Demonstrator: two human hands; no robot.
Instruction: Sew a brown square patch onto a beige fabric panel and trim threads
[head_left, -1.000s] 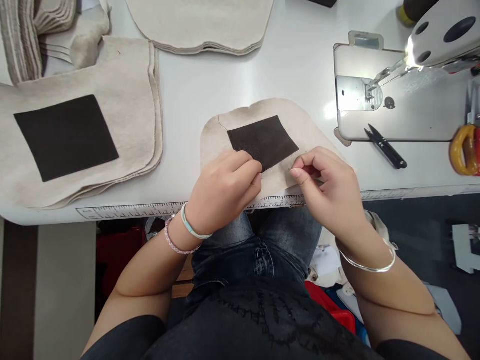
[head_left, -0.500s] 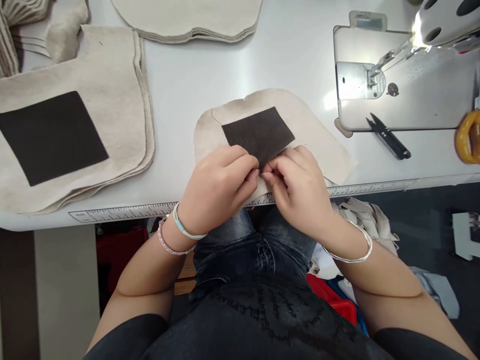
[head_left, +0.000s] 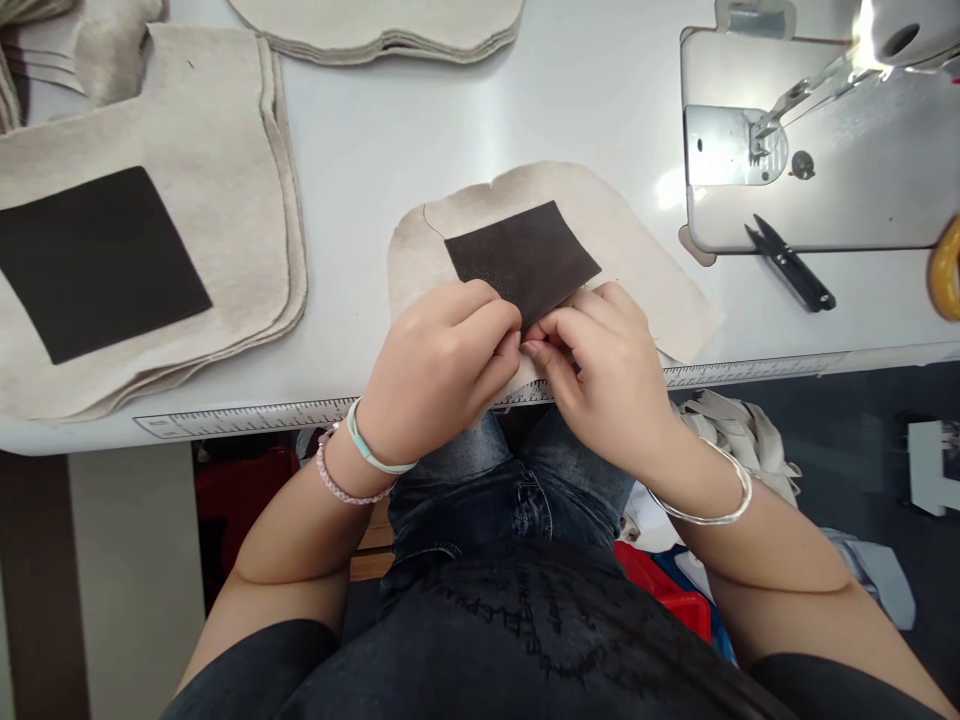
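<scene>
A cream fabric piece (head_left: 645, 270) lies at the table's front edge, with a black rectangular patch (head_left: 525, 250) on it. A dark thread runs from the patch's upper left corner to the fabric's edge. My left hand (head_left: 450, 360) is closed in a pinch at the patch's lower edge. Close beside it, my right hand (head_left: 600, 360) pinches at the same edge, thumb and forefinger together. The fingertips of both hands nearly meet. What exactly lies between them, patch edge, fabric or thread, is hidden by the fingers.
A sewing machine (head_left: 795, 130) stands at the right, with black thread snips (head_left: 791, 265) and a yellow handle (head_left: 945, 270) near it. Stacked cream fabric (head_left: 240, 200) with another black patch (head_left: 105, 265) lies left; more fabric (head_left: 390, 25) lies behind. A ruler strip (head_left: 247, 415) follows the table edge.
The view has shifted slightly, so the table things sit a little higher and the machine farther right. Both hands keep their pinch at the patch's lower edge.
</scene>
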